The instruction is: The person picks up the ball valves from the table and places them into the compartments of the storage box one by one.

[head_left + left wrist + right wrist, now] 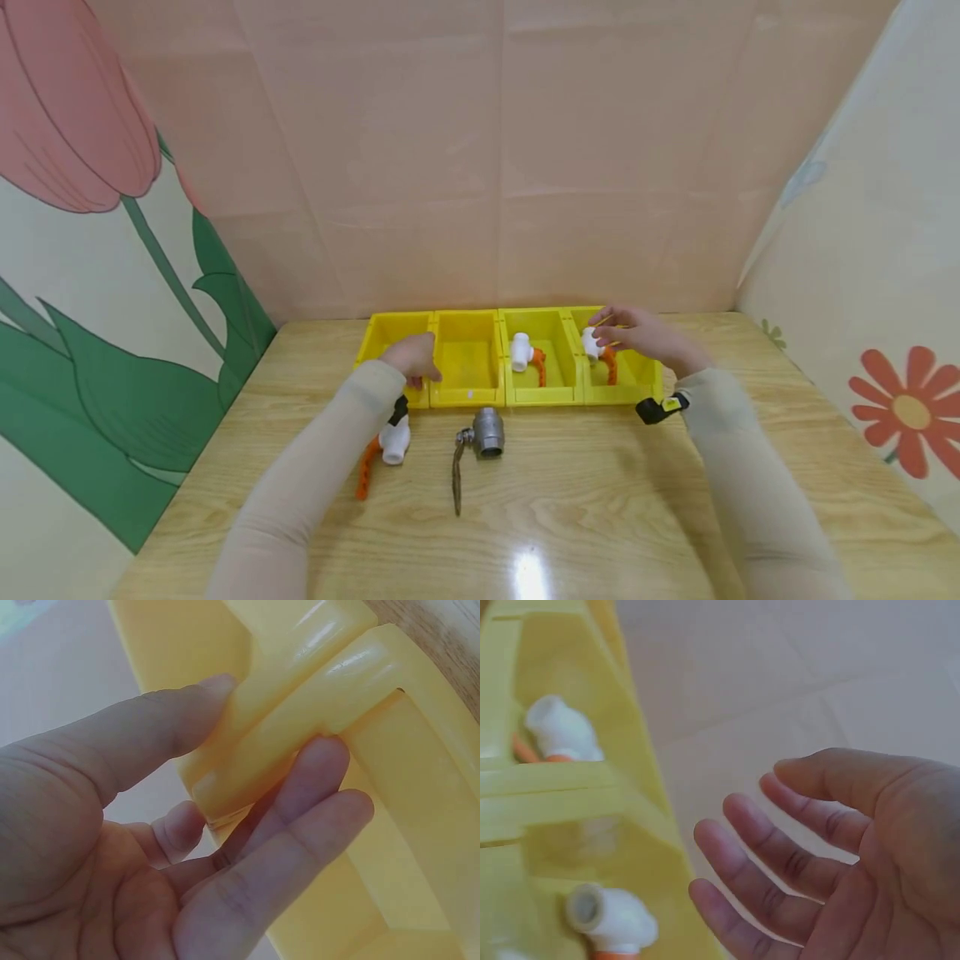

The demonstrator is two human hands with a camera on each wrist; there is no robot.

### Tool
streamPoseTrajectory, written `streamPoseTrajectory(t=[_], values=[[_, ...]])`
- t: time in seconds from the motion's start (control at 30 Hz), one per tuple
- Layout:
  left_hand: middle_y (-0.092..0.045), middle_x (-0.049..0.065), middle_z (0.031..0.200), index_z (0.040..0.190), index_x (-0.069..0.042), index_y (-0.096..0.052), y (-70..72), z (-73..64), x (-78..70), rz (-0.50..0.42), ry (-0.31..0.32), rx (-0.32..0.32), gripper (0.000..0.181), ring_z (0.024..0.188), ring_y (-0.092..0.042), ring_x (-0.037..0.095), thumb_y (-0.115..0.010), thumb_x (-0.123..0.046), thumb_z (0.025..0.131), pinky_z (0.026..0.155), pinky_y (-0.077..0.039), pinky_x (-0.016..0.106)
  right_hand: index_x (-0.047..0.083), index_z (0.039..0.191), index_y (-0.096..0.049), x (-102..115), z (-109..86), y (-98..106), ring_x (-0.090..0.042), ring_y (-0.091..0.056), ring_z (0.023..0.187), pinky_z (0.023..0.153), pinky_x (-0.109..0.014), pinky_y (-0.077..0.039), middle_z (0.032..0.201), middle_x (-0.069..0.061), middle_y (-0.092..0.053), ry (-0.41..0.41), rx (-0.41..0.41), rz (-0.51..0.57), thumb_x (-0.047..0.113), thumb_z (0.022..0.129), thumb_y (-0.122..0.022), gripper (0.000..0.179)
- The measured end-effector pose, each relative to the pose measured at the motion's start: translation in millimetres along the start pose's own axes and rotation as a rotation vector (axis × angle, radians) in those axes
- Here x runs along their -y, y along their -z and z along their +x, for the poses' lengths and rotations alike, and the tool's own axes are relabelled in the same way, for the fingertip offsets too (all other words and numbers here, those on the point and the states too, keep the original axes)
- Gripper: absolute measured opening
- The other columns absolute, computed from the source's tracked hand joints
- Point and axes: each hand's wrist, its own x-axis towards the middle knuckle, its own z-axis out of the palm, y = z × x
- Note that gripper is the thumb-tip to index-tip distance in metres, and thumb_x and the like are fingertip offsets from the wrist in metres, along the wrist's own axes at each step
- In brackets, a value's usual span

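My left hand (408, 357) is at the two left bins of a row of joined yellow bins (468, 398). In the left wrist view its thumb and fingers straddle the adjoining rims (277, 727) and pinch them. My right hand (645, 333) hovers over the rightmost bin, fingers loosely spread, holding nothing. Under it lies a white plastic ball valve (591, 343) with an orange handle. A second such valve (521, 352) lies in the bin to its left.
Before the bins, a metal ball valve (490, 432) with a long lever lies on the wooden table (600, 517). Left of it, partly hidden by my left forearm, is another white valve (395, 442) with an orange handle. A pinkish wall (495, 167) stands behind the bins.
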Motion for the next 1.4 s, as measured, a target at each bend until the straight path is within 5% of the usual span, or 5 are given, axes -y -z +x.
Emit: streamPoseTrajectory(t=[0.4, 1.4], values=[[-0.064, 0.011, 0.085, 0.144, 0.0, -0.033, -0.1, -1.0, -0.4, 0.004, 0.004, -0.002, 0.069, 0.07, -0.068, 0.026, -0.071, -0.017, 0.089, 0.062, -0.056, 0.033, -0.005, 0.118, -0.047, -15, 0.4, -29, -0.031, -0.059, 0.09, 0.075, -0.045, -0.055, 0.109, -0.023, -0.056, -0.099, 0.09, 0.001, 0.013, 0.1, -0.052, 0.026], [-0.064, 0.012, 0.089, 0.149, -0.001, -0.027, 0.4, -4.3, -3.7, 0.001, 0.008, -0.006, 0.076, 0.07, -0.068, 0.027, -0.071, -0.018, 0.089, 0.067, -0.058, 0.037, -0.001, 0.114, -0.044, -26, 11.2, -33, -0.025, -0.062, 0.08, 0.072, -0.038, -0.058, 0.093, -0.016, -0.057, -0.144, 0.085, 0.011, 0.011, 0.096, -0.059, 0.025]])
